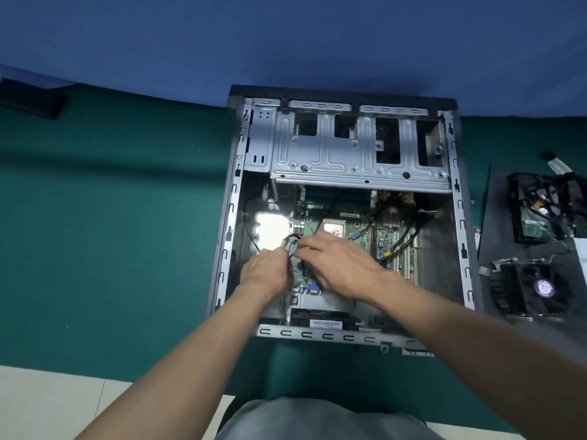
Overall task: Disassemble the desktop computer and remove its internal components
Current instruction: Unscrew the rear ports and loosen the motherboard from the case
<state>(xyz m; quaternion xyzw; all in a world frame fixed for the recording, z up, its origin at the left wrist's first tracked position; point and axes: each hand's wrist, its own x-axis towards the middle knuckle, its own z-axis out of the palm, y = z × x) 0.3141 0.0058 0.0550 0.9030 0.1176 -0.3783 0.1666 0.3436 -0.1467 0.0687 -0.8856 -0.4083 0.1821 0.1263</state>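
Under the left hand (265, 272) and right hand (337, 265), on the green tabletop (127, 217): open computer case (346, 336) lying flat, motherboard (355, 224) inside. Left hand curled round a black cable (290, 240) at the board's left edge. Right hand just beside it, fingers bent down onto the same spot; grip hidden, cannot tell. Beyond both hands, metal drive cage (349, 154). Well right of the right hand, outside the case: cooler fan (536, 288) and loose drive (536, 217).
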